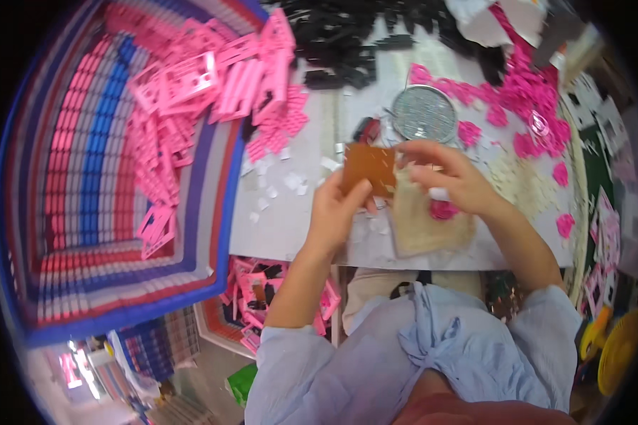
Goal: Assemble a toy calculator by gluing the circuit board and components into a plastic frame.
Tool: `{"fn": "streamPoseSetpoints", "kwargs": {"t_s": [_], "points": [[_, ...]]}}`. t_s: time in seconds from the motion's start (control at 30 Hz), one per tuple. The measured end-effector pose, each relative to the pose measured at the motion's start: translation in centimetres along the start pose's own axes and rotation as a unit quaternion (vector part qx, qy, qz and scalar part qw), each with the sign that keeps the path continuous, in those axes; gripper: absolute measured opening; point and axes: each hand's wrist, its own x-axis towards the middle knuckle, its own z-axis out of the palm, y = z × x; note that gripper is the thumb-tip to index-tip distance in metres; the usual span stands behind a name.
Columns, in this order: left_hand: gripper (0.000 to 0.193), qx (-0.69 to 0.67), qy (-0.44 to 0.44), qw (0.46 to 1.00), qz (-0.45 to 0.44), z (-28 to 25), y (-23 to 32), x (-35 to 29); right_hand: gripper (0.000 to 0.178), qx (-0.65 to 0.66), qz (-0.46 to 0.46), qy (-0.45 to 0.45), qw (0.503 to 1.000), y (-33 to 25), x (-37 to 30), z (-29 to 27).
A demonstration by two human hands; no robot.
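Nearest the camera in the head view, a light-blue shirt [305,375] with a knotted front fills the lower middle, and both bare forearms reach from it over a pale worktable [276,230]. Thumb and fingers of the left hand [335,210] are closed on a flat brown square [370,164], holding it above the table, near the middle of the view. Bent fingers of the right hand [455,177] come to the square's right edge; whether they pinch anything, I cannot tell. Below the right hand lie a beige pad [429,237] and a small magenta piece [444,210]. Just beyond the hands stand a round dish [420,87] of tiny silvery bits and a red-and-black object [366,130], too blurred to name. White scraps [295,184] are scattered left of the brown square. Magenta pieces [528,103] heap up at the far right, black strips [340,35] along the far edge. At left, a striped woven basket [222,244] with a blue rim holds pink plastic pieces [191,78], some heaped at its table-side edge.
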Motion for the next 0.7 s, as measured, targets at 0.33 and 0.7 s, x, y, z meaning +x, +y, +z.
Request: {"fn": "streamPoseSetpoints", "kwargs": {"t_s": [0.33, 0.7], "points": [[0.032, 0.451, 0.271, 0.823, 0.214, -19.0, 5.8, 11.8, 0.023, -0.018, 0.009, 0.081, 0.996, 4.0, -4.3, -6.9], [0.026, 0.618, 0.145, 0.726, 0.267, -10.5, 6.5, 11.4, 0.018, -0.019, 0.037, 0.068, 0.997, 3.4, -6.3, -5.3]]}}
